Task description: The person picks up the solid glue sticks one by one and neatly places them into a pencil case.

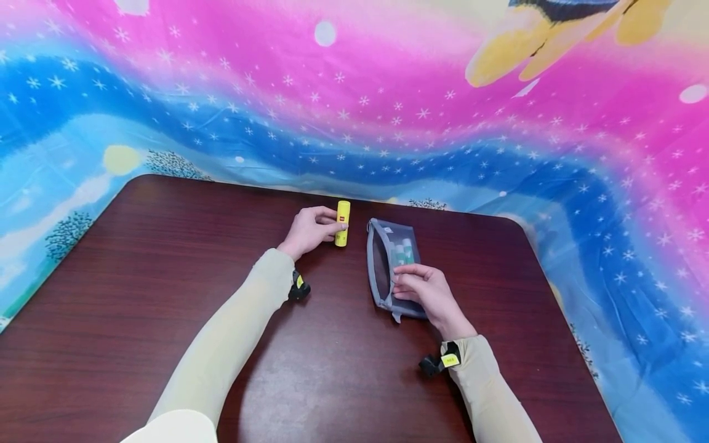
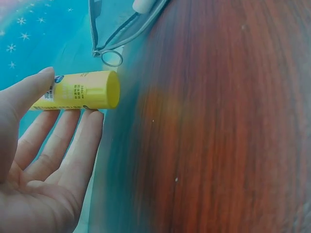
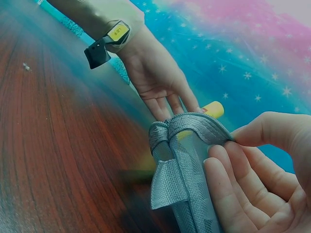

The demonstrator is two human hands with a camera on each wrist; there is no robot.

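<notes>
Between thumb and fingers, my left hand (image 1: pixel 311 232) pinches a yellow glue stick (image 1: pixel 343 224), held roughly upright near the table's far side. Printed text shows on its yellow barrel (image 2: pixel 80 91) in the left wrist view. To the right lies a grey mesh zipper pouch (image 1: pixel 412 232), its mouth gaping towards the left hand. Two white-and-green sticks (image 1: pixel 408 251) show through the mesh. My right hand (image 1: pixel 429 294) pinches the zipped edge of the pouch between thumb and fingers; in the right wrist view a fabric tab (image 3: pixel 167 185) stands at the pouch's end.
A dark reddish wooden table (image 1: pixel 166 277) carries everything. Behind it and along its sides hangs a pink and blue cloth (image 1: pixel 354 129) with printed snowflakes. Black wrist straps (image 1: pixel 299 287) sit over the light sleeves (image 1: pixel 238 326).
</notes>
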